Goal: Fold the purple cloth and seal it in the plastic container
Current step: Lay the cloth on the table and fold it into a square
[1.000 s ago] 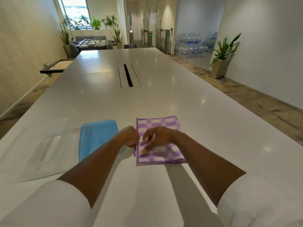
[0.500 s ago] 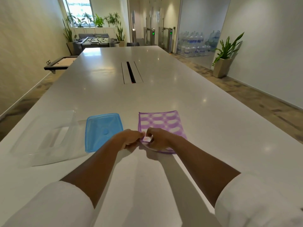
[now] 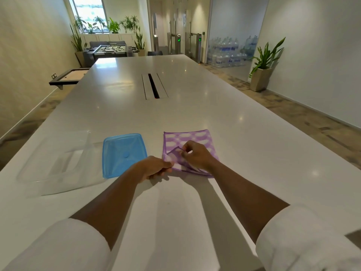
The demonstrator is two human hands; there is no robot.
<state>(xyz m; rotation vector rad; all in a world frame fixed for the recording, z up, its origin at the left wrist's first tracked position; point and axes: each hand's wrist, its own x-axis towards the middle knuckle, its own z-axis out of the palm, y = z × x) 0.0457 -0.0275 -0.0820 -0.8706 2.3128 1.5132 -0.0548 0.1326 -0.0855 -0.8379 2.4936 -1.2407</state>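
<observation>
Your right hand [image 3: 196,154] pinches a cloth [image 3: 192,138] corner to fold | left hand [image 3: 156,168] pins the edge | lid [image 3: 124,154], container [image 3: 56,163] wait beside.

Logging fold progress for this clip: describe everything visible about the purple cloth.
The purple cloth is thin fabric with pale oval patches and a darker hem, lying folded on the white table, right of the blue lid. Its near-left corner is lifted and turned back. The left hand grips that near edge; the right hand pinches the raised flap.
</observation>
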